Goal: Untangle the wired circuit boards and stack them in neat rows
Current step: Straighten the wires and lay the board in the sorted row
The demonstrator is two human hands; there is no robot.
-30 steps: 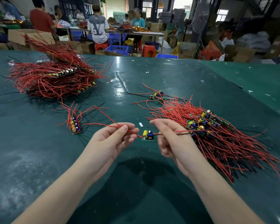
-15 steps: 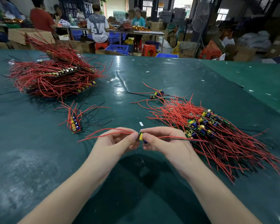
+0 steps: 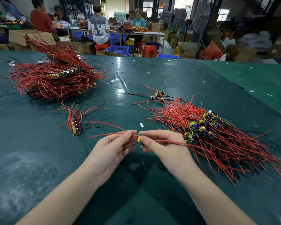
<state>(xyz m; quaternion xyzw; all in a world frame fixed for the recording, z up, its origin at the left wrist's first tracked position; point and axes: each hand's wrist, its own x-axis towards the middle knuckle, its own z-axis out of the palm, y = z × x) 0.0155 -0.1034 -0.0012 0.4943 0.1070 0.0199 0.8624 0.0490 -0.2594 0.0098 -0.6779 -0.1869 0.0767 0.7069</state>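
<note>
The only writing that could be made out was a large "LV"-like mark on the back of a grey shirt (image 3: 99, 28) worn by a person seated at a far table; the markings on the cardboard boxes (image 3: 187, 51) behind were too small to read. On the dark green surface (image 3: 39, 159) both hands met near the middle: the left hand (image 3: 111, 151) pinched a red wire (image 3: 110, 134) between thumb and forefinger, and the right hand (image 3: 163, 143) pinched a small circuit board (image 3: 139, 138) with a yellow capacitor, its other wires trailing back under the right palm toward the tangled pile (image 3: 209, 132) just beside that hand. That pile, a spread of red and black leads with green boards clustered on top, lay to the right and its strands ran beneath the right wrist. Three other groups lay on the surface: a small neat row of boards (image 3: 75, 126) standing on edge to the left of the hands, a large stacked heap (image 3: 55, 77) at the far left, and two or three loose boards (image 3: 158, 95) beyond the tangled pile. A white scrap (image 3: 141, 125) sat just past the fingertips. Beyond the surface stood two red stools (image 3: 149, 51) near a blue crate (image 3: 118, 50), and at least four people worked at tables.
</note>
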